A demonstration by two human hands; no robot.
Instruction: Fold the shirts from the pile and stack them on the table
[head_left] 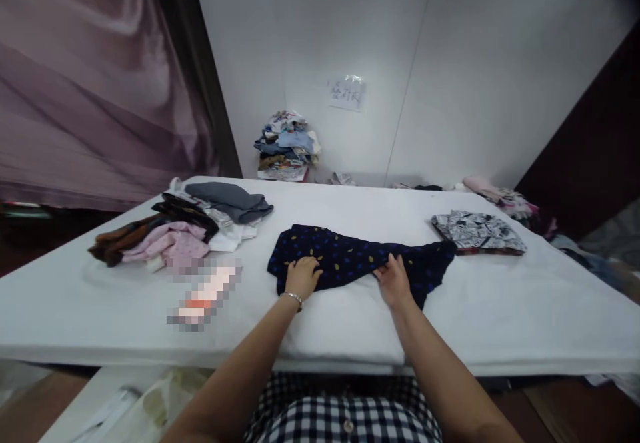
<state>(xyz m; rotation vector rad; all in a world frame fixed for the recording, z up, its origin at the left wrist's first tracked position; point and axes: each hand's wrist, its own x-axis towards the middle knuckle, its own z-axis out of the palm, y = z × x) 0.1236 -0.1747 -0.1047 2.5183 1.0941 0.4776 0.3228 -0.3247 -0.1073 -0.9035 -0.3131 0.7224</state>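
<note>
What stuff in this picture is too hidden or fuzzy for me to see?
All in the head view:
- Underside of the dark patterned cloth: hidden by its own top layer.
- Right hand's grip: too blurred to tell if it pinches the cloth.
- Pinkish thing on the table: covered by blocky squares.
- Wall paper's writing: too small and blurry.
- Curtain's top: cut off by the picture's edge.
</note>
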